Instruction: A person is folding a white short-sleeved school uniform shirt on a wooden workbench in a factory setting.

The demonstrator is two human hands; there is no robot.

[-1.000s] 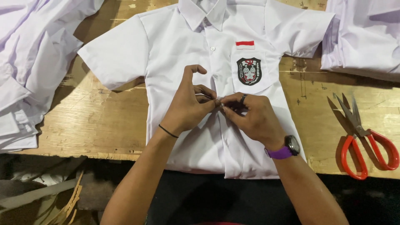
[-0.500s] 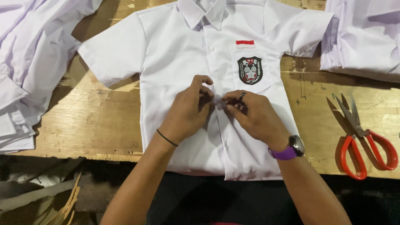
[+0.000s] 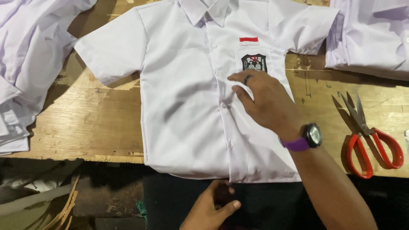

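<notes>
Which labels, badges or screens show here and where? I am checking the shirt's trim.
Flag patch: small red-over-white rectangle on the white shirt, above the chest pocket.
Crest badge: dark shield shape with white and red figures, on the pocket, just above the right hand.
Watch face: round, dark, on a purple strap at the right wrist; nothing readable.

Red-white flag patch [image 3: 249, 41] above dark crest badge [image 3: 254, 62]
</notes>
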